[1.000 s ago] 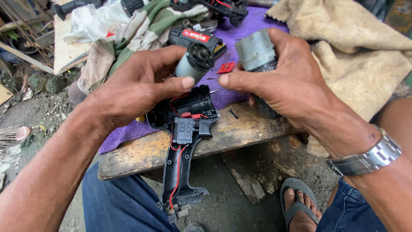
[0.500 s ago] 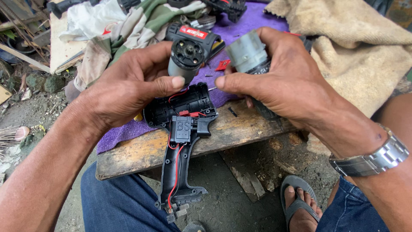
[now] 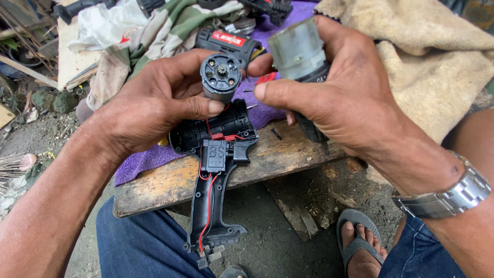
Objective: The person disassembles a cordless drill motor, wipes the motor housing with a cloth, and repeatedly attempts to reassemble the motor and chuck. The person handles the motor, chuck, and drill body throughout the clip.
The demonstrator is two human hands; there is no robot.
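The right hand [image 3: 339,98] is curled, palm down, around a grey gearbox cylinder [image 3: 297,50] at one o'clock. The left hand [image 3: 154,103], at nine o'clock, is closed on a small motor [image 3: 221,77], pinion end up. Below, an open black drill housing [image 3: 216,154] with red wires [image 3: 208,206] is seen hanging over the wooden bench [image 3: 154,185]. A purple cloth [image 3: 139,162] is spread on the bench.

motor [image 3: 220,77] left of gearbox [image 3: 298,49], drill shell [image 3: 213,154] below, on plank [image 3: 154,183]

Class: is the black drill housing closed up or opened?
Opened. The drill housing shows only one half shell, with red wires bared and the motor lifted out.
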